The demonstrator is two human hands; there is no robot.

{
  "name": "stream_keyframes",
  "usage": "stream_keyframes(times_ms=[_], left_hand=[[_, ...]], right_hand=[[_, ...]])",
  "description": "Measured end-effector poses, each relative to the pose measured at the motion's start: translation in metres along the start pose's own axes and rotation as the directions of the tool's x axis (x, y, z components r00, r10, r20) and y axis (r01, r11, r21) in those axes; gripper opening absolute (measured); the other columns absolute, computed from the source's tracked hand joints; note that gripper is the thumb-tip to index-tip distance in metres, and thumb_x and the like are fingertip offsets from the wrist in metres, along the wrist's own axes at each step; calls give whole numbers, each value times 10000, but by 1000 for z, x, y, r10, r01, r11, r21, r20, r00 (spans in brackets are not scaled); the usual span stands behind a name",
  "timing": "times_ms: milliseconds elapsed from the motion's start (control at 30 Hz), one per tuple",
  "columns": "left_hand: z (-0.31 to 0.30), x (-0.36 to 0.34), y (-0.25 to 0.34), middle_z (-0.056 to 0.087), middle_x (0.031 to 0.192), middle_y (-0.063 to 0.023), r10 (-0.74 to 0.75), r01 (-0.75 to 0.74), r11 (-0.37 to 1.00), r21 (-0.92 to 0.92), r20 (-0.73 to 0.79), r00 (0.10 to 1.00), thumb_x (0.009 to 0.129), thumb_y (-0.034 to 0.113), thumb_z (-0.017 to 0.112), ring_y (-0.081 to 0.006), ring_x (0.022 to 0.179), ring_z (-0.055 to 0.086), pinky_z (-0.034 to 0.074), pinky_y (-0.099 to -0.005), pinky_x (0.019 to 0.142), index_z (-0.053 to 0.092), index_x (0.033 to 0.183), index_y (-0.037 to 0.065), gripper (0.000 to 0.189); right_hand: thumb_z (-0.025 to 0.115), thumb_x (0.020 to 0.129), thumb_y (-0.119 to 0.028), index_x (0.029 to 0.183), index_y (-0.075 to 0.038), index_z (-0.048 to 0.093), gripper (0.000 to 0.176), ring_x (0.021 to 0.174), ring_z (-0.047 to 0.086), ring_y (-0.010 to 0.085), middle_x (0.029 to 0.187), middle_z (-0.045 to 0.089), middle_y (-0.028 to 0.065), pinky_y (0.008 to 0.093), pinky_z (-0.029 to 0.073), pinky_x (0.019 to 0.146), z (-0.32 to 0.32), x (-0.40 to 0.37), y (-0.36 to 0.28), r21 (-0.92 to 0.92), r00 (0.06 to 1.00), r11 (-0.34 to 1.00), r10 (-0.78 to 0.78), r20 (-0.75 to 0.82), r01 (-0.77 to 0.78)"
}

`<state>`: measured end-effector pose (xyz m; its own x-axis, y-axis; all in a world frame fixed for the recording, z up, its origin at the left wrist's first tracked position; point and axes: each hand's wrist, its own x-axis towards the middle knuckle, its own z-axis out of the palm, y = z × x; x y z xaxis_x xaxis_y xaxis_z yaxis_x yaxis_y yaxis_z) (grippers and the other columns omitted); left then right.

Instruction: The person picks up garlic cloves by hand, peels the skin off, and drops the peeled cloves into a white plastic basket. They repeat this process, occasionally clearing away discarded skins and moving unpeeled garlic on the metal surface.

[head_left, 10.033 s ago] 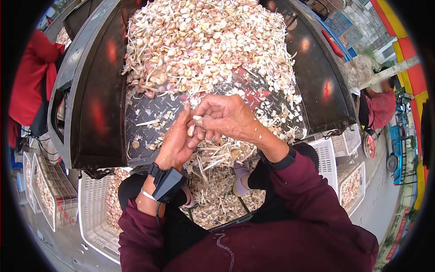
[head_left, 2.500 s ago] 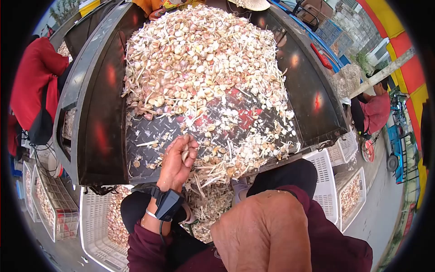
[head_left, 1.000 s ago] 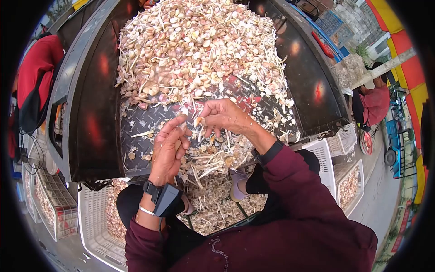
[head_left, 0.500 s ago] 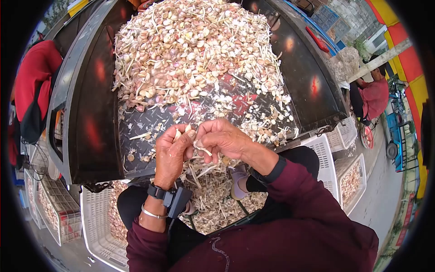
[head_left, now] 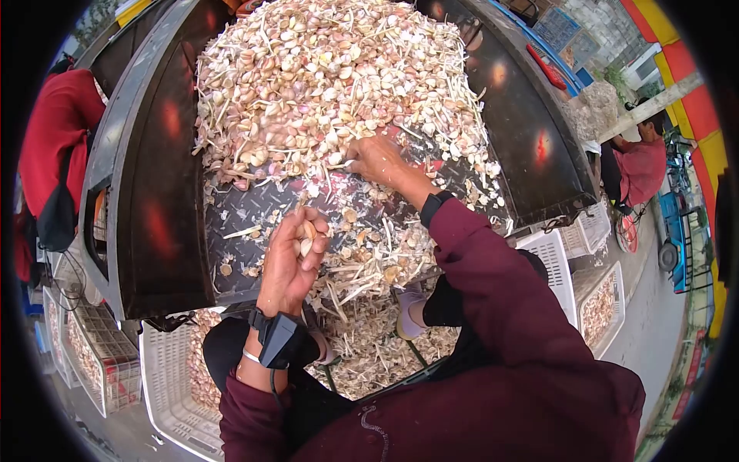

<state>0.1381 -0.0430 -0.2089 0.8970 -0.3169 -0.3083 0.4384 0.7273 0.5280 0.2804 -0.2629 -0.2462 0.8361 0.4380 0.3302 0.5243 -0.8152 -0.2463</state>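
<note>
**Two hands, well apart, at a garlic heap [head_left: 323,69]**

At the near left, a white crate [head_left: 163,373] sits below the dark metal bed [head_left: 165,154]. The left hand [head_left: 291,258] is curled closed around several garlic cloves [head_left: 306,231] over the bed's near edge. Farther right, the right hand [head_left: 377,160] rests fingers-down in the heap's near fringe. Its grip cannot be told.

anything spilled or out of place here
Yes: pale garlic skins and stalks have spilled past the near edge of the black diamond-plate metal bed onto the ground by the person's feet, outside the white plastic crates.
</note>
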Motion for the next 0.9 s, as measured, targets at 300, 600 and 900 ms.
stream_keyframes(times_ms=[300,600,900], left_hand=[[-4,11,-20,612,902,-110,-102,104,995,2,-162,982,983,302,513,-168,746,582,412,-188,464,544,1079,1,318],[-6,2,-19,620,817,-110,-192,176,972,-157,-92,977,997,349,469,-134,610,558,332,-184,357,541,1022,46,313],[-14,6,-13,601,822,-96,-144,127,982,-143,-118,982,987,320,498,-134,603,550,331,-180,371,539,1036,37,289]], right_hand=[[674,819,-74,832,29,598,129,500,627,130,629,622,76,245,448,404,-39,-33,-36,732,872,478,326,365,-485],[690,853,-207,1009,31,644,288,520,640,134,720,668,88,249,450,455,-50,-25,-34,687,890,570,349,293,-450],[627,800,-66,878,57,641,146,488,641,168,532,606,95,304,488,424,-18,8,-2,282,888,869,304,346,-407]])
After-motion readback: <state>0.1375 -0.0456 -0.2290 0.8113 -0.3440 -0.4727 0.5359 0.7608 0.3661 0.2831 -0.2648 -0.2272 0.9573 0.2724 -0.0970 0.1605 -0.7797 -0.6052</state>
